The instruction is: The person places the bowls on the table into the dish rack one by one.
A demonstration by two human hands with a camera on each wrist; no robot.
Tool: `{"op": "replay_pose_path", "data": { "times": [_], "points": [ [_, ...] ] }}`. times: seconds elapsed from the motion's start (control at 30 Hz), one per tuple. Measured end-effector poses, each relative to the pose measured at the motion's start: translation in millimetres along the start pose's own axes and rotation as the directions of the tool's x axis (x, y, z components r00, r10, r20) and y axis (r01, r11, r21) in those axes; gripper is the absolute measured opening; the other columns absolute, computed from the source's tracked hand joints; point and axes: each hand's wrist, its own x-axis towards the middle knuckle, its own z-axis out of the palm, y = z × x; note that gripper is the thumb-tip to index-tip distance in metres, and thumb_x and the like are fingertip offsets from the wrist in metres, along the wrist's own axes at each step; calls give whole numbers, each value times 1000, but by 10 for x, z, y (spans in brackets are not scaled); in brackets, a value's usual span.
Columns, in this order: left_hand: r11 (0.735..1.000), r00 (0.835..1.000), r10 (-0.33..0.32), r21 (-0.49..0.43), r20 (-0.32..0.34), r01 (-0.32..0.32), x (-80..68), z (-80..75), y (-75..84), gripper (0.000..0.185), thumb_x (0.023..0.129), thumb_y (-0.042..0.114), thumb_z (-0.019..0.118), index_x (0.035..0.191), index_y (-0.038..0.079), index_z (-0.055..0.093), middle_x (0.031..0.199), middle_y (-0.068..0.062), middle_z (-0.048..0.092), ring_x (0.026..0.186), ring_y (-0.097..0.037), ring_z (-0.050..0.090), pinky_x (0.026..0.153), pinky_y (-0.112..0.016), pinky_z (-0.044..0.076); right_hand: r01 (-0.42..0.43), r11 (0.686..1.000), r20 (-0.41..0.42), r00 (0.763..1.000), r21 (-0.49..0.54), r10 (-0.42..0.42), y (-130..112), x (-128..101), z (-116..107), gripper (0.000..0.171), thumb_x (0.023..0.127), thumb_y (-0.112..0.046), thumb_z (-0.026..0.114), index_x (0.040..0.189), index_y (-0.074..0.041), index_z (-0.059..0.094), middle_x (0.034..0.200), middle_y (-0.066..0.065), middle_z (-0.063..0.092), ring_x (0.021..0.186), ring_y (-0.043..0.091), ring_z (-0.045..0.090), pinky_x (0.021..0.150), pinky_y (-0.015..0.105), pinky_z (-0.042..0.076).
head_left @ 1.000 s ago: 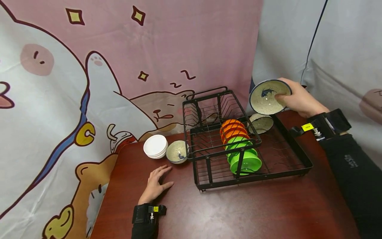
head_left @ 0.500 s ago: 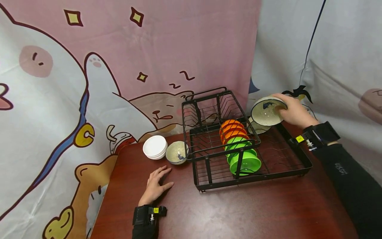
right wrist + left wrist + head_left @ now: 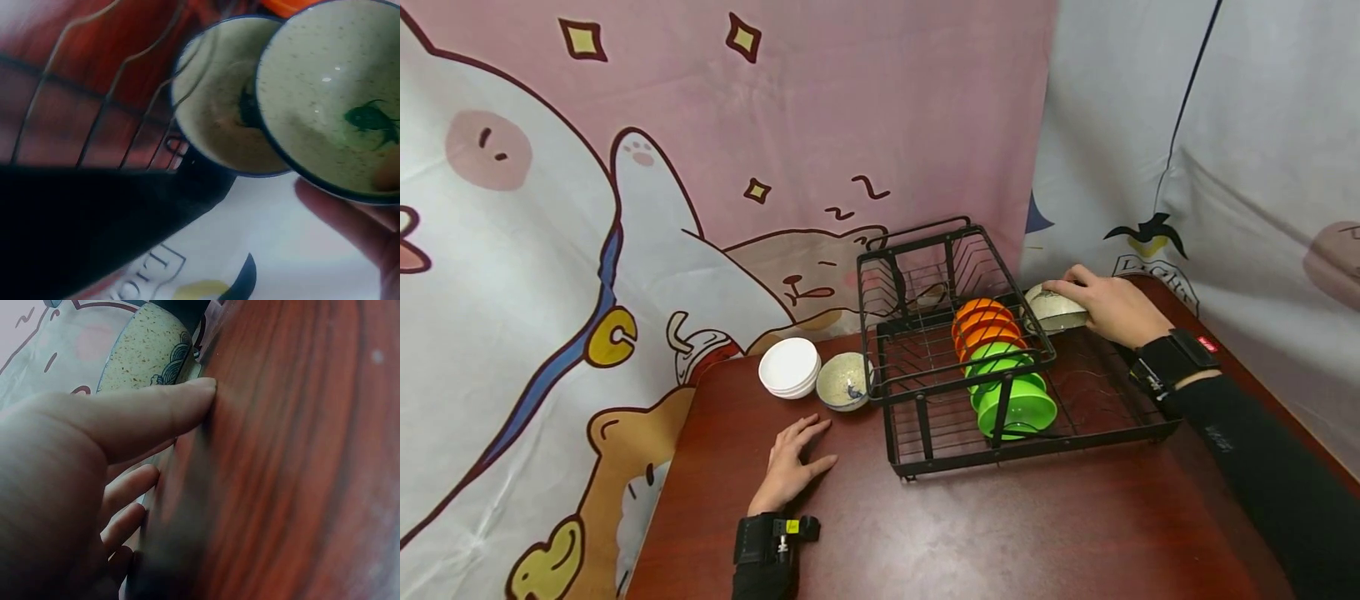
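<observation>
My right hand (image 3: pixel 1108 307) grips a speckled cream bowl with a blue fish (image 3: pixel 1055 307) (image 3: pixel 331 100) at the far right corner of the black wire dish rack (image 3: pixel 1097 433). The bowl is tilted on edge, close against a second fish bowl (image 3: pixel 222 115) standing in the rack. My left hand (image 3: pixel 793 462) lies flat on the wooden table (image 3: pixel 1000 533) with straight fingers (image 3: pixel 144 419). Just beyond it sits another speckled bowl (image 3: pixel 844 382) (image 3: pixel 147 356), beside a stack of white bowls (image 3: pixel 790 367).
Orange bowls (image 3: pixel 981 323) and green bowls (image 3: pixel 1015 400) stand on edge in a row in the rack's middle. The rack has a raised upper basket (image 3: pixel 925 275) at the back. A cartoon-print cloth (image 3: pixel 625 167) hangs behind the table.
My right hand has brought the fish bowl down from above the rack's far right corner into the rack, beside the other fish bowl. The left hand has stayed still.
</observation>
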Motion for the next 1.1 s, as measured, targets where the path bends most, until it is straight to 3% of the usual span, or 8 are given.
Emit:
{"op": "replay_pose_path", "data": {
  "times": [0.13, 0.3, 0.47, 0.73, 0.97, 1.1],
  "points": [
    [1000, 1000, 4, 5, -2, -4, -13, -20, 0, 62, 88, 28, 86, 145, 23, 63, 163, -7, 45, 152, -37, 30, 116, -66, 21, 112, 988, -5, 994, -104, -113, -18, 4, 74, 77, 69, 23, 75, 135, -16, 65, 112, 11, 57, 53, 12, 35, 51, 30, 36],
    [1000, 1000, -9, -1, 0, 9, -15, -23, 2, 62, 88, 29, 85, 146, 24, 63, 164, -7, 44, 153, -37, 28, 117, -67, 19, 172, 971, 65, 984, -168, -163, 6, -15, 191, 75, 69, 21, 81, 132, -17, 65, 112, 13, 54, 57, 17, 45, 51, 34, 44],
    [1000, 1000, 1, 16, -3, -1, -12, -29, 4, 62, 88, 28, 85, 146, 22, 63, 163, -7, 45, 152, -37, 29, 116, -67, 21, 160, 970, 71, 986, -185, -149, 46, -44, 314, 70, 74, 22, 79, 131, -16, 65, 118, 18, 53, 62, 27, 55, 51, 39, 50],
    [1000, 1000, 16, 20, -12, -16, -10, -16, -5, 62, 87, 28, 86, 145, 23, 64, 162, -7, 46, 151, -37, 32, 115, -67, 23, 130, 982, 79, 990, -136, -120, 106, -93, 434, 72, 76, 26, 74, 131, -19, 67, 112, 18, 48, 56, 19, 46, 49, 35, 45],
    [999, 999, 23, 26, -23, -22, -8, -14, -7, 63, 87, 28, 86, 145, 22, 64, 162, -8, 46, 151, -38, 31, 115, -66, 23, 96, 980, 59, 994, -175, -87, 152, -66, 480, 66, 81, 22, 74, 131, -21, 68, 103, 11, 46, 51, 12, 30, 50, 28, 31],
    [999, 999, 26, 28, -27, -25, -9, -11, -1, 63, 86, 28, 86, 145, 22, 64, 162, -8, 47, 151, -39, 32, 115, -67, 22, 75, 984, 33, 997, -163, -70, 132, -46, 438, 56, 80, 17, 77, 124, -17, 71, 103, 10, 55, 53, 15, 42, 48, 32, 39]
  ]
}}
